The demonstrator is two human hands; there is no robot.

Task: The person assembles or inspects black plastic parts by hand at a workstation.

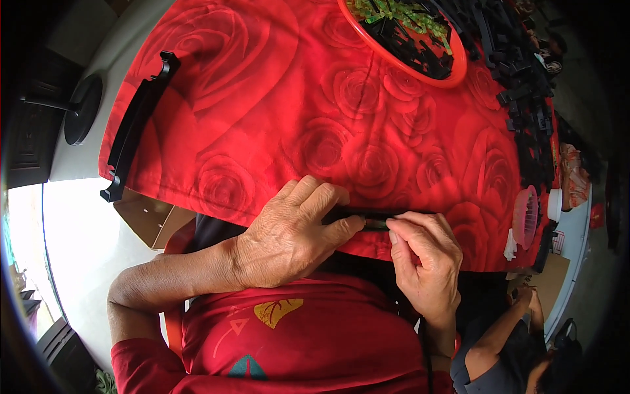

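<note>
A long black plastic bracket (136,118) lies along the table's (262,125) left edge. At the near edge, the left hand (294,230) and right hand (430,256) both pinch a slim dark strip (376,222). Beyond, an orange-rimmed basin (433,81) sits rightward; black plastic parts (522,98) crowd the right edge.

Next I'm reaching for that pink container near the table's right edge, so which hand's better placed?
Probably your right hand: it's nearer the pink container, while your left hand would have to cross past it. Both are holding the dark piece.
</note>
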